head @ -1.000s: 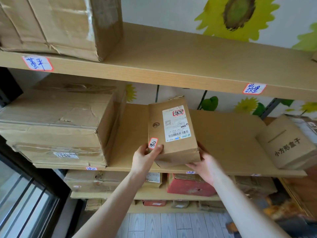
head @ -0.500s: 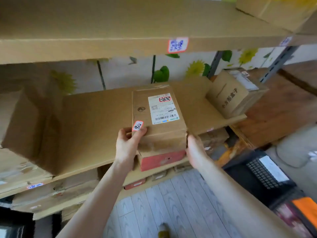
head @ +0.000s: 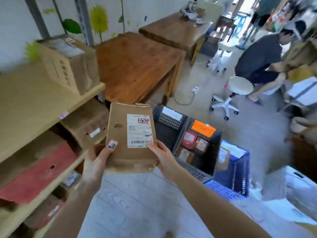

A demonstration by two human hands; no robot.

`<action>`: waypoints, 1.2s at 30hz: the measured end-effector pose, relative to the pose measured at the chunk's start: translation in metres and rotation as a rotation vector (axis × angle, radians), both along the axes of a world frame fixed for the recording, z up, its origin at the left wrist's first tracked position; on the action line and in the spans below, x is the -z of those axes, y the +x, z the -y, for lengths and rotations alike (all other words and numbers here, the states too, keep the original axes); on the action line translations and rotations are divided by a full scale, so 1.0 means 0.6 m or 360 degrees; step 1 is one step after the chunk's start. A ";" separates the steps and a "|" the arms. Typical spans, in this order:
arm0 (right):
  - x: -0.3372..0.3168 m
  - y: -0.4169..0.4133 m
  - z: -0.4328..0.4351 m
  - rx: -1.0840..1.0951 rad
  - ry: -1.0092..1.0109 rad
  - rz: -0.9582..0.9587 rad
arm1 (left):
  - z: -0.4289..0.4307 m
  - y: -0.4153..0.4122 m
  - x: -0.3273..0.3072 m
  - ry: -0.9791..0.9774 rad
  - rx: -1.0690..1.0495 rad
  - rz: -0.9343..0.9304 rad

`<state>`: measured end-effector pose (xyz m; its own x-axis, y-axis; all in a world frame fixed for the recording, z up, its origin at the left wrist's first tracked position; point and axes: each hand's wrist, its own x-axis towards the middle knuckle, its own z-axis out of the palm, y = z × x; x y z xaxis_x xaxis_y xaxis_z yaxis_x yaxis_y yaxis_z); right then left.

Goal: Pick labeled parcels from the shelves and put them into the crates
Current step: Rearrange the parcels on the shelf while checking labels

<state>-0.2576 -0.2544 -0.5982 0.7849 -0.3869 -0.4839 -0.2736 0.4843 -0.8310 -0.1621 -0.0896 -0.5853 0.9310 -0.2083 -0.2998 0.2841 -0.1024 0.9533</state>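
Note:
A brown cardboard parcel [head: 123, 134] with a white shipping label and a small red-edged sticker hangs in the air, clear of the shelves. My left hand [head: 96, 162] grips its lower left corner, thumb by the sticker. My right hand [head: 163, 157] holds its lower right edge, fingers on the barcode. Beyond the parcel on the floor stand a black crate [head: 212, 152] with several small parcels inside, another black crate [head: 159, 115] behind the parcel, and a blue crate [head: 240, 170] with a package.
Wooden shelves [head: 34, 107] on the left hold a tan box [head: 72, 64], a red box [head: 36, 172] and other cartons. A wooden table [head: 137, 64] stands behind. A white stool [head: 238, 90] and a bending person [head: 260, 55] are at the right.
I have pulled the parcel off the shelf and turned right with it; the view has swung from the shelves to the crates on the floor. Both hands still hold it.

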 end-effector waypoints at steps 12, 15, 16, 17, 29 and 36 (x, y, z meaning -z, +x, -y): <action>0.082 -0.304 0.380 0.0709 0.0076 -0.0304 | 0.470 -0.206 0.105 0.0132 0.0986 -0.0224; 0.106 -0.355 0.445 0.0912 0.0135 -0.0402 | 0.570 -0.242 0.135 0.0198 0.1177 -0.0269; 0.116 -0.371 0.468 0.0966 0.0140 -0.0436 | 0.603 -0.254 0.146 0.0220 0.1231 -0.0290; 0.125 -0.386 0.492 0.1021 0.0144 -0.0465 | 0.635 -0.266 0.158 0.0240 0.1286 -0.0315; 0.290 -0.430 0.764 0.1162 0.0207 -0.0788 | 0.929 -0.301 0.326 0.0712 0.1531 -0.0609; 0.546 -0.307 0.869 0.0885 0.0056 -0.1063 | 1.012 -0.219 0.616 0.0876 0.1224 -0.0864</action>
<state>-0.4420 -0.7758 -0.9258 0.0339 -0.6060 -0.7947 -0.4147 0.7150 -0.5629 -0.2934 -0.6970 -0.9548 0.3243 -0.3897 -0.8620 0.3310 -0.8069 0.4893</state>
